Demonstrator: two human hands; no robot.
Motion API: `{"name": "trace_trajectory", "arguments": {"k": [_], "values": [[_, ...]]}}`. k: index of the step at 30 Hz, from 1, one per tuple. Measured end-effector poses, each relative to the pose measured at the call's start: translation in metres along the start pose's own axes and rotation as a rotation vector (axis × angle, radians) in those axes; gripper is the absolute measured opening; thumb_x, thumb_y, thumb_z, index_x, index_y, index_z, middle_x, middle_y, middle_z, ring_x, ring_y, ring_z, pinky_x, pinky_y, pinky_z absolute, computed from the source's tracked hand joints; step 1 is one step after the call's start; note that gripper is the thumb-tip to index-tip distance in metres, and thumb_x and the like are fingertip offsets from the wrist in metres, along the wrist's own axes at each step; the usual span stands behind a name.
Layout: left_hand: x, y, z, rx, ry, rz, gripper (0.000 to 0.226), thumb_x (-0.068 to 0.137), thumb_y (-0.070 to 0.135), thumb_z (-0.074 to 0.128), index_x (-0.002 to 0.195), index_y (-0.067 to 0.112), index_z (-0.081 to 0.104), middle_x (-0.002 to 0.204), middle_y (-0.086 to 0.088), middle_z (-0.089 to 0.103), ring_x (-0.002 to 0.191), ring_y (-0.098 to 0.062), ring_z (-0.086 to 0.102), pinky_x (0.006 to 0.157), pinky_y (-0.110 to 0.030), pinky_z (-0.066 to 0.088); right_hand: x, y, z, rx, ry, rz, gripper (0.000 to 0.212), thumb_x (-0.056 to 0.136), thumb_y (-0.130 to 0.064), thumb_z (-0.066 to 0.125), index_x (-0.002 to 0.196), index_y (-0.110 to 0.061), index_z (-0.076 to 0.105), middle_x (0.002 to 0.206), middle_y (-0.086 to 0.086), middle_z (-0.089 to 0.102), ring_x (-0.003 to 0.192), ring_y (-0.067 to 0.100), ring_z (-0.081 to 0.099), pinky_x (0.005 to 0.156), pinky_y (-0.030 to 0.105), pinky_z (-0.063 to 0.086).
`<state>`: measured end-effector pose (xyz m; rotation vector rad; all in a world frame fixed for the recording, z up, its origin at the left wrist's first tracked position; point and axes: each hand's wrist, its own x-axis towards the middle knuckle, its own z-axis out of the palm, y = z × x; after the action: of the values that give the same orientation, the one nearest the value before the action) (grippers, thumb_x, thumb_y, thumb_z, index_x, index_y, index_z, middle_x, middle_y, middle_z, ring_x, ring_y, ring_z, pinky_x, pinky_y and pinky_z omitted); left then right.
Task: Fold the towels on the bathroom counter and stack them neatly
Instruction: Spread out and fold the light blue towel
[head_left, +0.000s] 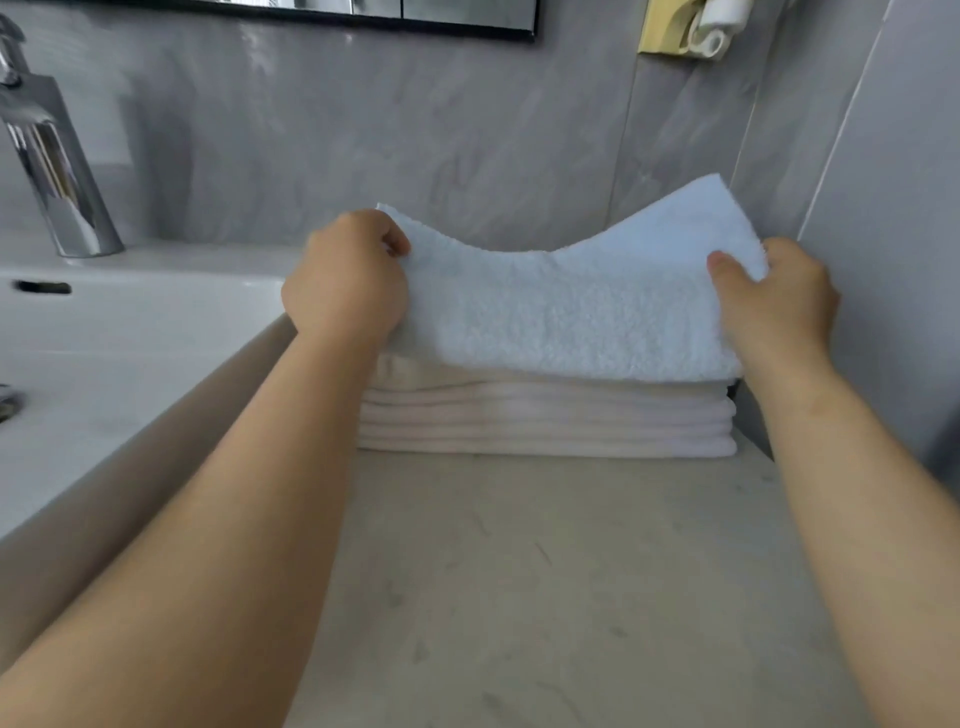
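Both hands, left hand (347, 278) and right hand (769, 296), grip the pale-blue towel (566, 312) lengthwise left-to-right atop the stack (545, 421).

head cam | looks forward-down | close over counter (545, 571) | faces wall (363, 130)

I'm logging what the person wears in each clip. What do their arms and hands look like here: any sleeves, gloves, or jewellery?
Both forearms are bare right up to the bottom edge of the picture, so no sleeves show. The left hand and right hand wear no gloves. No watch, bracelet or ring is visible on the parts that show.
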<state>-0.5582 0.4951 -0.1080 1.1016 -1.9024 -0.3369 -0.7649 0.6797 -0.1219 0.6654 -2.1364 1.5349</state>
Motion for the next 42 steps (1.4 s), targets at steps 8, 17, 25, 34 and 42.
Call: {"name": "trace_trajectory", "arguments": {"k": [8, 17, 25, 34, 42], "values": [[0.014, -0.011, 0.031, 0.145, -0.142, -0.024, 0.036, 0.086, 0.007, 0.039, 0.106, 0.024, 0.063, 0.120, -0.011, 0.058, 0.108, -0.035, 0.054, 0.082, -0.035, 0.040, 0.017, 0.021, 0.038, -0.211, -0.160, 0.054, 0.032, 0.094, -0.032, 0.049, 0.105, -0.003, 0.057, 0.111, 0.019, 0.060, 0.101, 0.036, 0.057, 0.083, 0.038, 0.045], [0.003, -0.025, 0.054, 0.407, -0.247, -0.041, 0.039, 0.086, 0.005, 0.039, 0.117, 0.020, 0.057, 0.118, -0.012, 0.056, 0.104, -0.033, 0.053, 0.070, -0.034, 0.035, 0.001, 0.038, 0.045, -0.295, -0.253, 0.118, 0.029, 0.093, -0.022, 0.048, 0.119, -0.009, 0.045, 0.120, 0.015, 0.055, 0.094, 0.030, 0.053, 0.072, 0.032, 0.039], [-0.056, -0.012, 0.015, 0.285, -0.018, 0.238, 0.034, 0.090, 0.017, 0.049, 0.124, 0.016, 0.053, 0.141, -0.010, 0.033, 0.122, -0.033, 0.033, 0.089, -0.042, 0.032, -0.060, 0.007, 0.001, -0.390, -0.223, -0.081, 0.049, 0.085, -0.025, 0.058, 0.132, -0.023, 0.045, 0.140, 0.006, 0.039, 0.126, 0.032, 0.034, 0.102, 0.040, 0.028], [-0.163, -0.024, -0.043, 0.311, -0.257, 0.405, 0.040, 0.092, 0.031, 0.050, 0.131, 0.026, 0.047, 0.133, -0.002, 0.043, 0.119, -0.028, 0.040, 0.092, -0.037, 0.036, -0.176, -0.022, -0.054, -0.387, -0.502, -0.176, 0.046, 0.087, -0.034, 0.056, 0.131, -0.027, 0.045, 0.140, -0.004, 0.040, 0.127, 0.022, 0.033, 0.099, 0.037, 0.026], [-0.194, -0.037, -0.059, 0.326, -0.334, 0.467, 0.044, 0.091, 0.037, 0.047, 0.134, 0.027, 0.042, 0.131, 0.001, 0.044, 0.118, -0.025, 0.042, 0.092, -0.034, 0.036, -0.212, -0.037, -0.071, -0.409, -0.570, -0.198, 0.045, 0.086, -0.037, 0.057, 0.128, -0.028, 0.046, 0.135, -0.003, 0.044, 0.123, 0.023, 0.039, 0.096, 0.034, 0.027]]}}
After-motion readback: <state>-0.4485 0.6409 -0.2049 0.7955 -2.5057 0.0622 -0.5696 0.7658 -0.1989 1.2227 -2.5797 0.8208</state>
